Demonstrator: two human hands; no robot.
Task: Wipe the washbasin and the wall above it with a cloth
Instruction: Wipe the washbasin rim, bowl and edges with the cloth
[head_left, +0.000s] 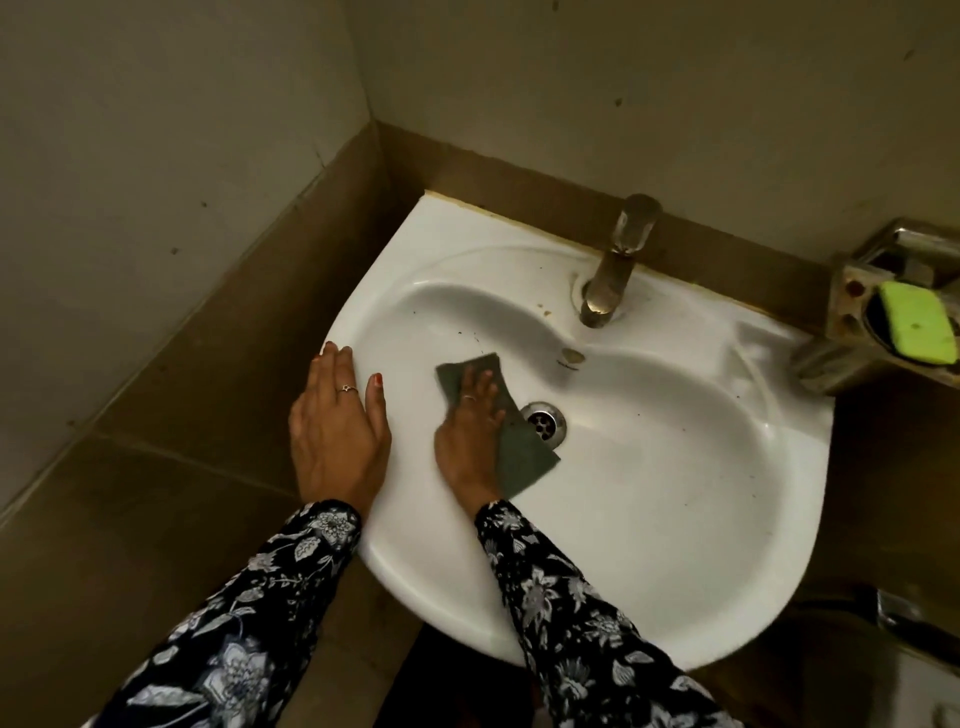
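Far left, at nine o'clock: pale wall (156, 156) over a brown tile band, meeting the back wall in a corner at eleven o'clock, close behind the washbasin (649, 519). Narrow gap only between tile and the basin's left rim; back edge flush against the tile band.

Left hand (337, 431) at nine o'clock of the bowl, flat on the left rim, fingers (340, 364) extended and close together, thumb lying on the inner slope, holding nothing. Ring on one finger. Floral sleeve (249, 597) running off toward seven o'clock.

Just right of it, apart, right hand (470, 431) pressed palm-down on a grey-green cloth (519, 462) inside the bowl, fingers spread flat on top, not curled around it. Cloth reaching past the fingertips toward twelve o'clock and out from under the palm toward four o'clock, its right edge just beside the drain (543, 422), possibly overlapping the drain's rim.

Right of the drain: broad open white bowl from two to five o'clock, speckled with dark specks. Overflow hole at one o'clock of the drain, tap (615, 265) above it at the back rim.

Far right, at three o'clock: metal soap holder (841, 312) with a green soap bar (919, 322), close above the basin's right edge.
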